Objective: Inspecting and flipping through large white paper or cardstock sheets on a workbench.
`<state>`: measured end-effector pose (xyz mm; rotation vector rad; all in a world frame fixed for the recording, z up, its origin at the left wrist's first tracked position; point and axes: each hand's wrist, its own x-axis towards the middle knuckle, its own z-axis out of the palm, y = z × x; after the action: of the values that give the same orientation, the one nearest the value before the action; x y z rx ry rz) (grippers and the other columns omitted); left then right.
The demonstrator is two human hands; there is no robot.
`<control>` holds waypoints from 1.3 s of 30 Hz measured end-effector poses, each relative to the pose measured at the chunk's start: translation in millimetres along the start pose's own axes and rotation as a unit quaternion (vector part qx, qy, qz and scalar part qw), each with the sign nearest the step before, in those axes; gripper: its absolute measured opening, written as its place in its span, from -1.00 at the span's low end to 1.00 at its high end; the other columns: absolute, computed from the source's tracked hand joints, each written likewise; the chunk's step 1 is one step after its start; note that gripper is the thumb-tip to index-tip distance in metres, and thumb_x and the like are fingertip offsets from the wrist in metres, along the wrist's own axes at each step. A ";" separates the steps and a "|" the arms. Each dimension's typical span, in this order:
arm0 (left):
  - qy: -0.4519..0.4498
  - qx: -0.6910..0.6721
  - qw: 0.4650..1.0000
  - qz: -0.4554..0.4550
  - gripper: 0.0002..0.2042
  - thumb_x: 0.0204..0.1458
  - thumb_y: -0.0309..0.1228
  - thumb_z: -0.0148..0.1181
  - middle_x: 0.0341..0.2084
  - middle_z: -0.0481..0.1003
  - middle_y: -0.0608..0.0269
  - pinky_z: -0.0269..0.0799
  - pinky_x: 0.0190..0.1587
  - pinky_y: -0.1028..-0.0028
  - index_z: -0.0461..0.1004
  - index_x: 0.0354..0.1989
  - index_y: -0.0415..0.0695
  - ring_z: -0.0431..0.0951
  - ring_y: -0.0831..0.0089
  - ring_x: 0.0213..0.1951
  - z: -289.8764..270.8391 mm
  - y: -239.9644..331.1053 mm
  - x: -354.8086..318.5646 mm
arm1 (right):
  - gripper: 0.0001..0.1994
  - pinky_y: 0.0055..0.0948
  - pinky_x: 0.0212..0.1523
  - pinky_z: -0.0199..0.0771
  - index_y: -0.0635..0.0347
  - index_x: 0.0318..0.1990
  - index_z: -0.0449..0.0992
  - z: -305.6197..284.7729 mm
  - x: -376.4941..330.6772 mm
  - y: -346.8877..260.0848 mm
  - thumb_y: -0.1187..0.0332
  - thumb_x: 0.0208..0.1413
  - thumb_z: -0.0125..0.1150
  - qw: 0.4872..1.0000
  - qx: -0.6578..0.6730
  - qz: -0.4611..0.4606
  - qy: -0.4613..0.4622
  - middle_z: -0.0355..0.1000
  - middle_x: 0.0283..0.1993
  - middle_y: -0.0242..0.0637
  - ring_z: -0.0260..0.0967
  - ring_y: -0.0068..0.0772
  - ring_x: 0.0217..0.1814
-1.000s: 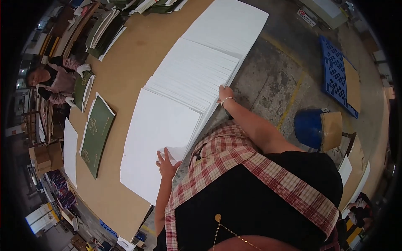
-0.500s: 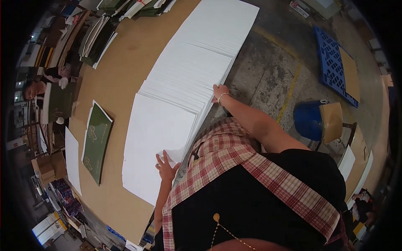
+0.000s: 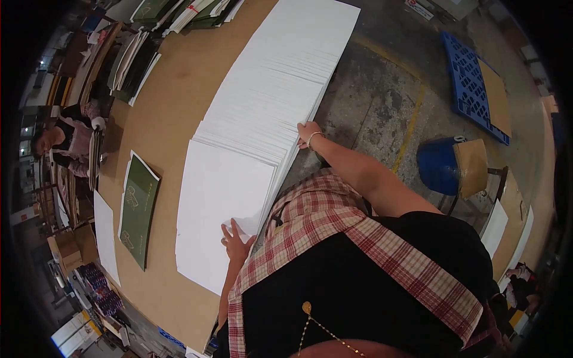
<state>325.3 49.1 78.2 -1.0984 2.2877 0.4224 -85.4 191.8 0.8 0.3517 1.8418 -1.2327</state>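
A long run of white paper sheets [image 3: 224, 209] lies fanned in overlapping layers along the table's near edge, stretching to the far end. My left hand [image 3: 237, 241] rests on the nearest, smooth part of the sheets, its fingers spread apart. Farther along, my right hand [image 3: 310, 135] is closed on the right-hand edge of the fanned sheets, with the fingertips curled at the border. How many sheets it pinches is hidden. Left of the sheets lies a green printed sheet [image 3: 139, 212] with gold line drawings, on top of some white paper.
The brown table [image 3: 173, 107] carries a white sheet [image 3: 106, 235] at its left edge and stacks of green and white sheets [image 3: 134, 68] at the far left. Across it stands a co-worker [image 3: 74, 134]. On the floor at right are a blue bin [image 3: 439, 167] and a blue pallet [image 3: 471, 83].
My view has shifted slightly; both my hands keep nearly the same places on the sheets. The co-worker, who held up a green sheet before, has turned and it no longer shows in front of them.
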 end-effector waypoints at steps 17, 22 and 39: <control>0.024 -0.025 0.999 -0.005 0.02 -0.29 0.00 0.38 0.31 -0.29 -0.04 0.39 -0.12 -0.07 -0.21 0.34 0.26 0.11 -0.44 0.05 9.9 -4.1 9.8 | -0.52 -0.22 -0.59 0.52 0.37 -0.26 0.43 15.9 42.4 27.3 0.01 0.18 -0.10 0.992 0.029 -0.011 0.125 0.42 -0.48 -0.10 0.44 -0.20 -0.59; 0.015 -0.037 0.999 -0.023 0.02 -0.30 -0.01 0.39 0.31 -0.28 -0.02 0.37 -0.10 -0.08 -0.20 0.34 0.27 0.11 -0.44 0.05 14.8 -8.0 13.0 | -0.49 -0.18 -0.38 0.45 0.40 -0.35 0.48 21.2 39.9 34.1 -0.01 0.15 -0.05 0.985 0.074 0.001 0.158 0.45 -0.44 -0.03 0.44 -0.12 -0.45; 0.118 0.006 0.988 0.105 -0.18 -0.21 -0.08 0.34 0.20 -0.01 -0.14 0.25 0.07 0.02 0.02 0.28 0.25 0.11 -0.21 0.15 -52.1 7.4 47.3 | -0.75 -0.24 -0.10 0.34 0.21 -0.18 0.48 -47.2 4.9 -62.5 0.34 -0.03 0.17 0.689 -0.248 -0.600 0.321 0.35 -0.25 -0.17 0.27 -0.14 -0.14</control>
<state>277.3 -1.3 90.9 -0.9476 2.6235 0.3748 -151.9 201.7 41.4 -1.0679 3.1006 -1.3484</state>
